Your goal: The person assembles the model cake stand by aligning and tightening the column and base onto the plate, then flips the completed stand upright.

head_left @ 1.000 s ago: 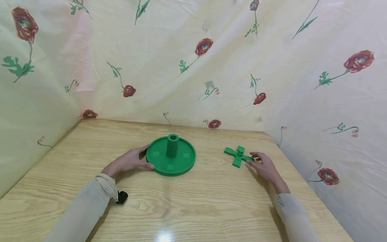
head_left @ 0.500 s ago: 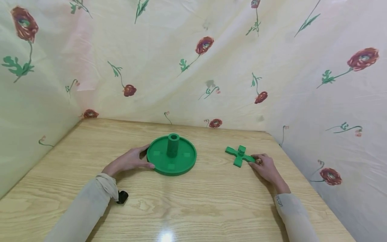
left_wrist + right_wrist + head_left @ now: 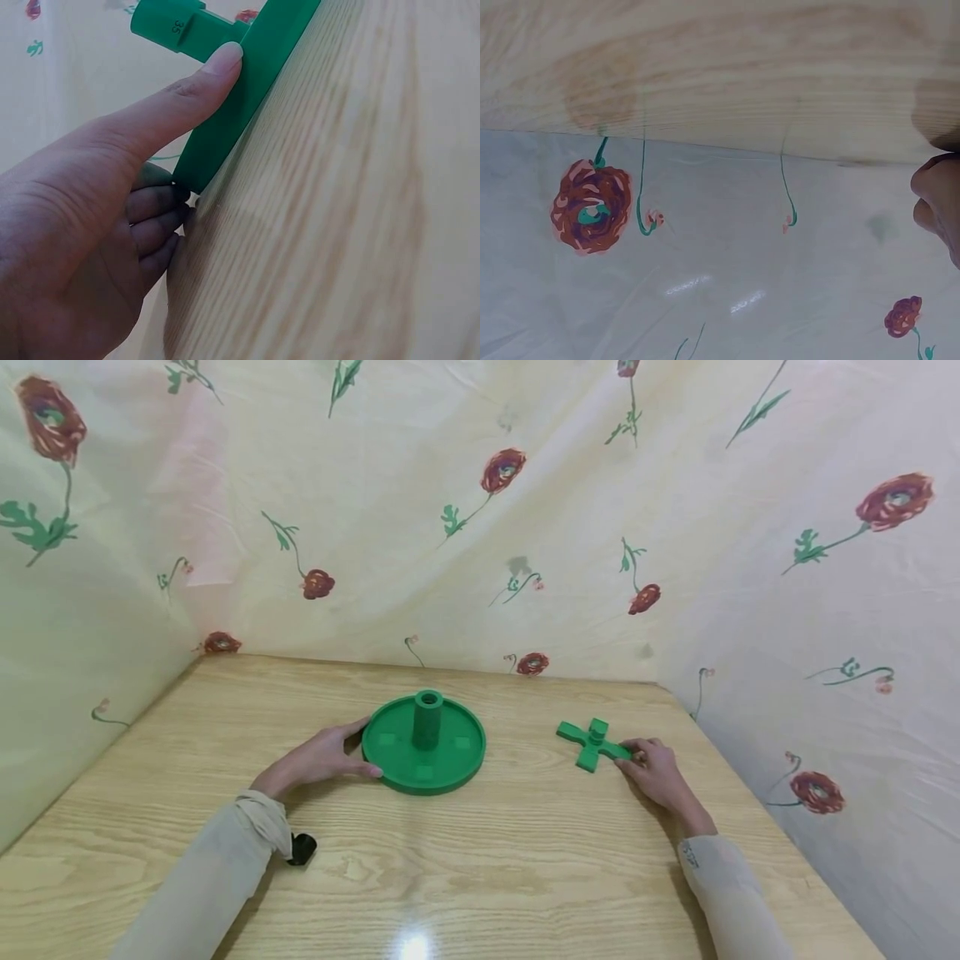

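A round green base [image 3: 459, 767] with a raised rim and an upright hollow post [image 3: 427, 727] sits on the table, left of middle. My left hand [image 3: 330, 758] grips its left edge. In the left wrist view the thumb [image 3: 187, 94] presses on the base's side [image 3: 225, 124], and the other fingers curl at its lower edge. To the right lies a green cross-shaped piece [image 3: 587, 758] with a short stub at its centre. My right hand [image 3: 656, 777] pinches its right arm between thumb and fingers. Only part of the right hand [image 3: 941, 199] shows in the right wrist view.
The wood-grained table [image 3: 480, 877] stretches beneath both hands. Flower-printed cloth [image 3: 390, 552] hangs behind it and along both sides. A small black object [image 3: 302, 849] shows beside the left sleeve's cuff.
My right hand's fingers have closed on the right arm of the cross-shaped piece. The left hand stays at the round base, and the head view has shifted slightly.
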Motion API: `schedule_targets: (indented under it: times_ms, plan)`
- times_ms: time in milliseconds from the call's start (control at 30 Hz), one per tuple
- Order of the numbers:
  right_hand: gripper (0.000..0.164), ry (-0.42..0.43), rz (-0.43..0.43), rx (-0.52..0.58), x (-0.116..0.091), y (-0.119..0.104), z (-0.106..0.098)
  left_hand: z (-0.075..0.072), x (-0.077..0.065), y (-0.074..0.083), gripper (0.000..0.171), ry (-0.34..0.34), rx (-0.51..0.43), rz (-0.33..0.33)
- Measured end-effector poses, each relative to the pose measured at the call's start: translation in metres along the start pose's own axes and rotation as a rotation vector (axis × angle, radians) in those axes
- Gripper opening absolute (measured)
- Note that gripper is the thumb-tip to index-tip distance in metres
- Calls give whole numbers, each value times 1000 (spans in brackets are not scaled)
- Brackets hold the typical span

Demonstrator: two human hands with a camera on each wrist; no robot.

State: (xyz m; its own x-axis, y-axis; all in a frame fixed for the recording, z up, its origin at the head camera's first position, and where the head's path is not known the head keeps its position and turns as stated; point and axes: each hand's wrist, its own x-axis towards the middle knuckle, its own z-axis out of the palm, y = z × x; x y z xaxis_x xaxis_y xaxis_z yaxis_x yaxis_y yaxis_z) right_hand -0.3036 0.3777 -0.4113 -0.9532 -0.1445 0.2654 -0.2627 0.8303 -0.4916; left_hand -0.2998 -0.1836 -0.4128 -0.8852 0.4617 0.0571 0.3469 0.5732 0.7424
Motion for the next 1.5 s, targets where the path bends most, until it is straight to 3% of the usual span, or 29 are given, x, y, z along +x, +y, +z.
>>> schedule_targets:
  times_ms: [333, 700, 1033, 1500]
  plan:
    - [32, 28, -42, 13, 2, -11, 5, 0, 0, -1, 108, 2, 1, 9]
    - [29, 75, -90, 51, 8, -40, 7, 0, -1, 0, 107, 8, -10, 15]
    - [21, 167, -224, 153, 14, -73, 16, 0, -1, 0, 107, 10, -19, 16]
    - [23, 132, -243, 291, 20, -118, 26, 0, -1, 0, 105, 5, -14, 30]
